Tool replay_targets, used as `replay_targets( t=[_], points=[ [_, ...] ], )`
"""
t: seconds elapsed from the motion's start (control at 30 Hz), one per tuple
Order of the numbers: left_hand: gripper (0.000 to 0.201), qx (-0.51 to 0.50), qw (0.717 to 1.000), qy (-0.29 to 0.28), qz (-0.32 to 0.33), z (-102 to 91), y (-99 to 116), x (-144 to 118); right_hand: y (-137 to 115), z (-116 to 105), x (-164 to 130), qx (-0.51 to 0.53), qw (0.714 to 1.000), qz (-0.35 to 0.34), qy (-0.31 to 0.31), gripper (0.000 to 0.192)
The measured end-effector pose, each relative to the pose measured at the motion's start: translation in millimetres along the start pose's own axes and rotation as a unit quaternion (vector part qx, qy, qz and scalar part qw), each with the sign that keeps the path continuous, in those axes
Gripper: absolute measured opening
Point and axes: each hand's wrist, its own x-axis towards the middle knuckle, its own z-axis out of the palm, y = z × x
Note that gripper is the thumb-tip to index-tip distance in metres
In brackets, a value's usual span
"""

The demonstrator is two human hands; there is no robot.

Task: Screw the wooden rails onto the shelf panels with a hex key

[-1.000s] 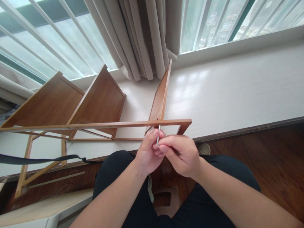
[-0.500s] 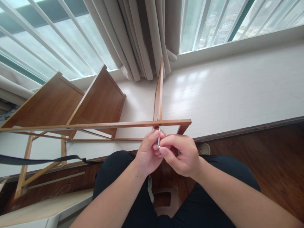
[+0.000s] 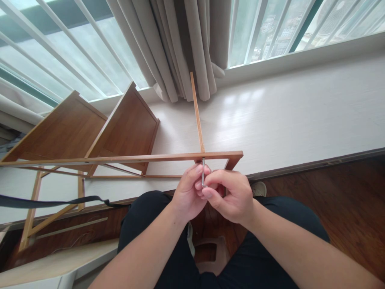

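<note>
A small metal hex key (image 3: 203, 172) stands upright with its tip at the underside of the long front rail (image 3: 120, 158) of a brown wooden shelf frame. My left hand (image 3: 188, 194) and my right hand (image 3: 230, 194) both pinch the key's lower end, fingertips touching each other. Directly above the key, a wooden shelf panel (image 3: 197, 114) joins the rail and shows edge-on, nearly as a thin line. Two more shelf panels (image 3: 128, 126) slope away at the left.
The frame rests on a white window ledge (image 3: 285, 116), with beige curtains (image 3: 180, 44) and window bars behind. A black strap (image 3: 48, 202) crosses the lower left. Dark wood floor (image 3: 339, 204) lies at the right, and my legs in black trousers fill the foreground.
The shelf panel above the key has swung from showing its broad face to nearly edge-on. My hands stayed at the key, fingers shifting slightly around it.
</note>
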Motion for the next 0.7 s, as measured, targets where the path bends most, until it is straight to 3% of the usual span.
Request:
replay_targets(
  t=[0.17, 0.43, 0.7],
  points=[
    [0.026, 0.011, 1.0, 0.013, 0.003, -4.3, -1.6, 1.3, -1.3, 0.1, -0.4, -0.002, 1.0, 0.015, 0.001, 0.012],
    [0.024, -0.012, 1.0, -0.02, -0.01, -3.0, -2.0, 1.3, -2.0, 0.4, -0.4, 0.011, 1.0, 0.012, -0.001, 0.012],
    [0.026, -0.017, 1.0, -0.016, -0.012, -1.4, -1.0, 2.0, -1.4, 0.2, -0.7, 0.003, 1.0, 0.012, -0.009, 0.013]
  ],
)
